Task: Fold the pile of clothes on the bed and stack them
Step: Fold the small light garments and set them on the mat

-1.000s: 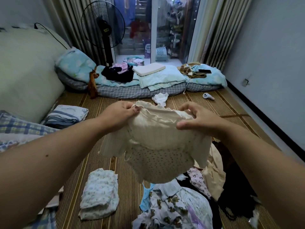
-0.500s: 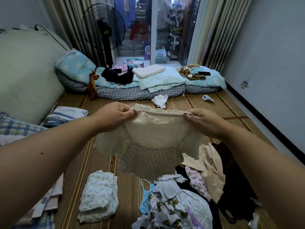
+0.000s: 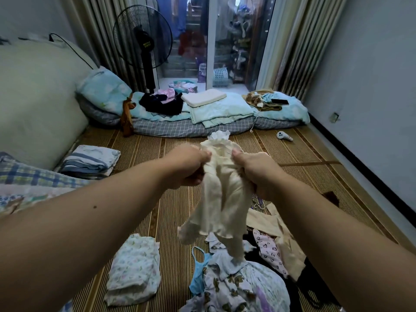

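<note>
Since the earlier frame we had drawn our 2 hands together, so the cream top (image 3: pixel 221 199) that was spread wide now hung bunched in a narrow column. Our left hand (image 3: pixel 188 166) and right hand (image 3: pixel 252 171) were both clenched on its upper edge, nearly touching, above the middle of the woven mat (image 3: pixel 144 149). Its hem dangled just over the unfolded pile (image 3: pixel 243 282) at the mat's near edge.

We judged the risk to lie in that bunching: with the cloth gathered so tight, the layers could twist and the fold come out crooked, or the trailing hem could snag the pile below and drag a piece along.

By our count there was 1 garment in hand, 1 folded floral piece (image 3: pixel 132 269) near the mat's near-left part, and 1 folded striped stack (image 3: pixel 90 161) by the left edge. We could not count the heaped items exactly
</note>
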